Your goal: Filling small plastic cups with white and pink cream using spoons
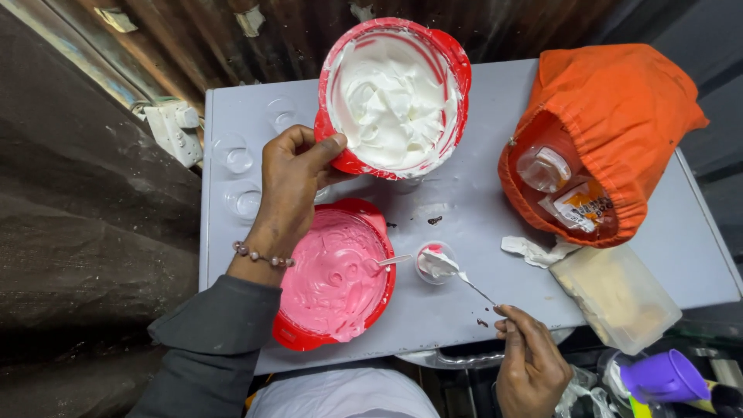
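My left hand (292, 179) grips the rim of a red bowl of white cream (393, 97) and holds it tilted above the grey table (464, 232). My right hand (530, 364) pinches the handle of a metal spoon (464, 280). The spoon's tip, coated in white cream, rests in a small clear cup (435, 263) that holds white and pink cream. Beside the cup sits a second red bowl of pink cream (334, 272), with another spoon (387, 262) lying in it.
Three clear cups (241, 200) stand along the table's left side. An orange cloth bag (600, 131) with bottles lies at the right, a lidded plastic container (619, 294) below it. A purple object (665, 377) sits at the lower right. Corrugated metal wall behind.
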